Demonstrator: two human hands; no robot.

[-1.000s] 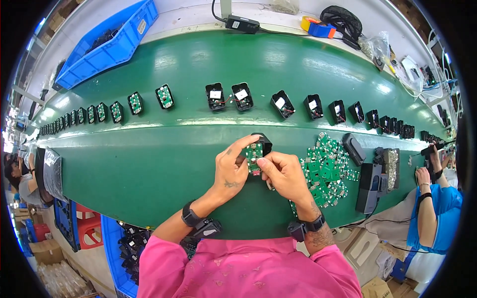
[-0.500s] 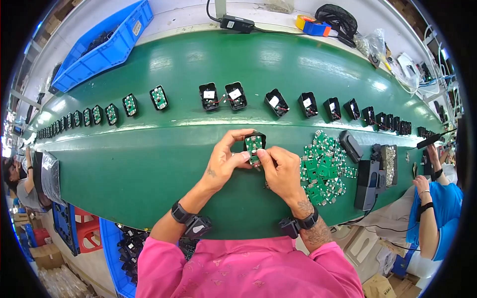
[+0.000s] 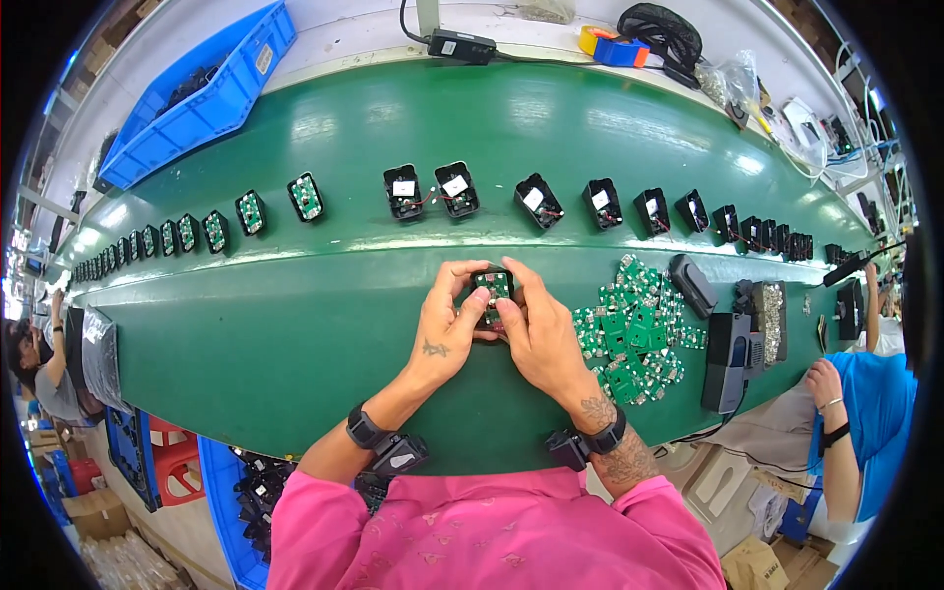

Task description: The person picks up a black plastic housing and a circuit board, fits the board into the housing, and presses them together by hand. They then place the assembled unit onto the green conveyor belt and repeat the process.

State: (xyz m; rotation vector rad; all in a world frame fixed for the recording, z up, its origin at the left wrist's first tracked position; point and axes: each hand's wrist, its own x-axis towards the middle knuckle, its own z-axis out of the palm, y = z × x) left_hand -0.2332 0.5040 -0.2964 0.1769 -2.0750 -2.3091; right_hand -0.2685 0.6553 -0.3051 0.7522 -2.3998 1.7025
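Note:
A small black plastic housing with a green circuit board (image 3: 495, 284) in it is between my two hands over the front of the green table. My left hand (image 3: 447, 320) wraps its left side, thumb on the board. From the right, my right hand (image 3: 539, 329) grips the same housing, its thumb also pressing on the board. The fingers partly cover the housing's lower end. Just right of my right hand lies a loose pile of green circuit boards (image 3: 639, 334). Beyond my hands stand open black housings (image 3: 457, 190) with white labels and red wires.
Housings with boards (image 3: 306, 198) run in a row to the left. A blue bin (image 3: 197, 98) stands at the far left. Right of the pile are a black case (image 3: 694, 288) and a dark grey device (image 3: 726, 364). Co-workers sit at both sides, one in a blue shirt (image 3: 865, 413).
My right hand has shifted from pinching at the board's lower edge to gripping the housing's right side. Both thumbs now press on the board.

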